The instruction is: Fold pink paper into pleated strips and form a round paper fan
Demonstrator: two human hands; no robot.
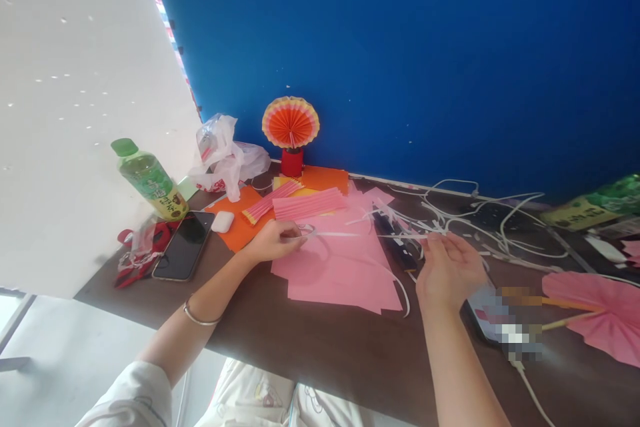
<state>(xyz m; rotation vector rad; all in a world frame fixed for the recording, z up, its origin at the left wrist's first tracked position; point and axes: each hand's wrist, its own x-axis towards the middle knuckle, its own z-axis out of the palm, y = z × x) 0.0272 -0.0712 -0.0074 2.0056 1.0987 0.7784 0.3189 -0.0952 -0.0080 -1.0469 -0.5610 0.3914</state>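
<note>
My left hand [273, 240] is closed in a pinch over the left part of the pink paper sheets [335, 287]. Its fingertips hold a narrow white strip [340, 234] that looks like tape, with a loop beside them. Opposite, my right hand [450, 270] pinches the strip's right-hand part; I cannot tell whether it is unbroken between the hands. A loose white curl [406, 300] hangs over the paper's right edge. Behind my left hand lie pleated pink paper pieces [310, 203]. A long black object [395, 240] rests left of my right hand, among white scraps.
A phone [184, 247], white earbud case [223, 221] and green-capped bottle [153, 180] stand left. An orange paper fan [291, 121] stands on a red base at the back, beside a plastic bag [225, 153]. White cables [515, 213] and a pink fan [595, 307] are right.
</note>
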